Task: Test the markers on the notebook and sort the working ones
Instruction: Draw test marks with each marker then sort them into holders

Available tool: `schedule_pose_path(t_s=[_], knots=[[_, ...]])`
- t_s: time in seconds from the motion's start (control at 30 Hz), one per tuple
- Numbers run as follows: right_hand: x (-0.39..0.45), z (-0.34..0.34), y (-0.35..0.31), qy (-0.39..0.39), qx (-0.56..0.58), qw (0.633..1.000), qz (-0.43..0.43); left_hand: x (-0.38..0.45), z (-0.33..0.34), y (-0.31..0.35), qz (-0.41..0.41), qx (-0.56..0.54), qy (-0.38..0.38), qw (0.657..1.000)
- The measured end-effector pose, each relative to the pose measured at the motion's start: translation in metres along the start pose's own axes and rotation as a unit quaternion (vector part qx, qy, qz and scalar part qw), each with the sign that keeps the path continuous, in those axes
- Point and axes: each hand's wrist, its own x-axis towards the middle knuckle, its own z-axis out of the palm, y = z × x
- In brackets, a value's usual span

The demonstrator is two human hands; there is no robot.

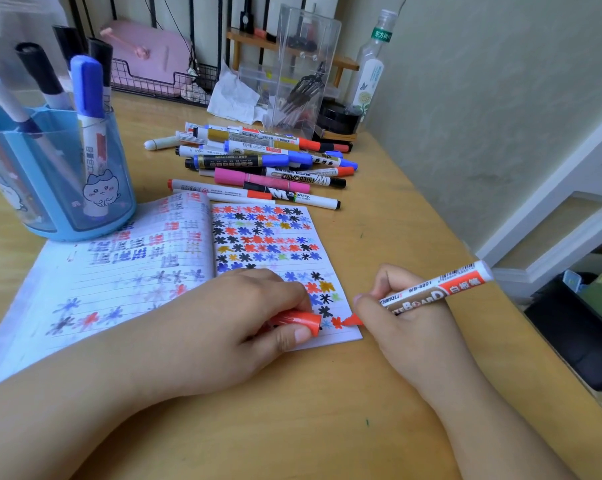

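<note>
Two hands work low on the notebook (174, 271), which lies open on the wooden desk (327, 410). At the page's near right corner the right hand (407, 317) grips a red marker (431, 292), fingers curled round its barrel, its tip touching the paper beside a fresh red star. Just left of it, the left hand (230, 320) rests on the page and pinches the red cap (299, 322) between thumb and fingers. Rows of red, blue, black, green and orange star scribbles fill the right page; the left page carries blurred writing and fainter stars. Beyond the notebook's far edge lies a loose pile of markers (258, 161), mostly capped, in red, blue, black and pink. At far left, touching the notebook's top corner, stands a blue pen cup (60, 174) holding several upright markers. Behind the pile stand a clear plastic box (303, 64), crumpled paper (233, 95) and a bottle (372, 67) near the wall.
</note>
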Motion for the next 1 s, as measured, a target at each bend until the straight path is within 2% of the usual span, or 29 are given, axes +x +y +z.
schedule_pose_path(t_s=[0.13,0.2,0.3,0.47,0.67,0.8,1.0], knots=[[-0.001,0.000,0.000,0.036,0.011,0.999,0.004,0.001,-0.004,0.003,-0.006,-0.014,-0.031,0.999],[-0.003,-0.002,-0.002,0.063,0.065,0.996,0.018,0.000,-0.009,0.007,-0.026,-0.044,-0.034,0.998],[-0.003,-0.006,-0.012,0.052,0.150,0.987,0.026,0.000,-0.017,0.013,-0.077,-0.114,0.032,0.990],[0.017,0.002,-0.056,0.003,0.229,0.973,-0.017,0.002,-0.026,0.007,-0.146,-0.186,0.133,0.963],[0.047,0.036,-0.076,0.024,0.271,0.962,-0.015,0.003,-0.033,-0.008,-0.182,-0.291,0.183,0.921],[0.045,0.046,-0.064,0.038,0.279,0.960,0.007,0.005,-0.035,-0.013,-0.180,-0.308,0.181,0.916],[0.043,0.040,-0.054,0.003,0.287,0.958,0.021,0.005,-0.032,-0.007,-0.167,-0.291,0.149,0.930]])
